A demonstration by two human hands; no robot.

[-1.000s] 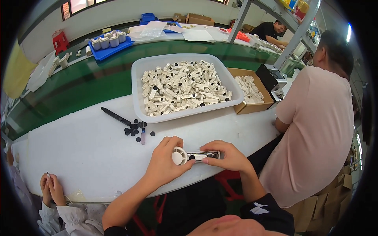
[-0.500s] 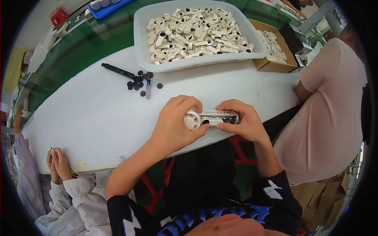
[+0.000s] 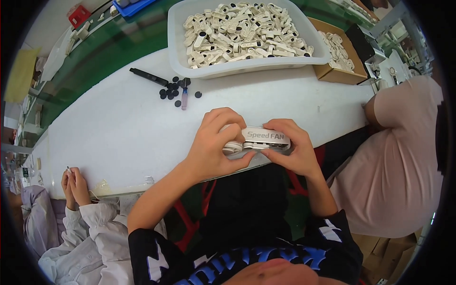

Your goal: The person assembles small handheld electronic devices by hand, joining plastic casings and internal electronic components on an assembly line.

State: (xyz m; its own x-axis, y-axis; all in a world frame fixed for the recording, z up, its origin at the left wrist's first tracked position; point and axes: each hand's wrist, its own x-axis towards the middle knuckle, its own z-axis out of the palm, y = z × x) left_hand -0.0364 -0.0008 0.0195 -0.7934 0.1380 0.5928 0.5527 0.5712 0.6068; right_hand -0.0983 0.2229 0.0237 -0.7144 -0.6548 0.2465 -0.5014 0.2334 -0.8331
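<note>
Head view is showing both hands closing on one small white handheld fan (image 3: 259,139) at the near edge of the white table (image 3: 118,137). The left hand (image 3: 216,147) is wrapping its fingers over the round end of the fan, thumb pressing from below. The right hand (image 3: 289,147) is pinching the straight handle end between thumb and fingertips.

Risks, as judged from this grip:
- The fan is hanging over the table edge, above the lap. A slackening pinch is likely to be dropping it to the floor.
- Uneven thumb pressure on the round end may be bending or cracking the plastic shell.
- The black round caps (image 3: 172,89) and the small purple-tipped tube (image 3: 184,98) are lying loose well behind the hands; a sweeping forearm could be scattering them.
- The white tray (image 3: 176,42) of similar parts is sitting near a cardboard box (image 3: 332,71); a neighbouring person in a pink shirt (image 3: 399,156) is working close by, so an elbow bump is possible.
</note>
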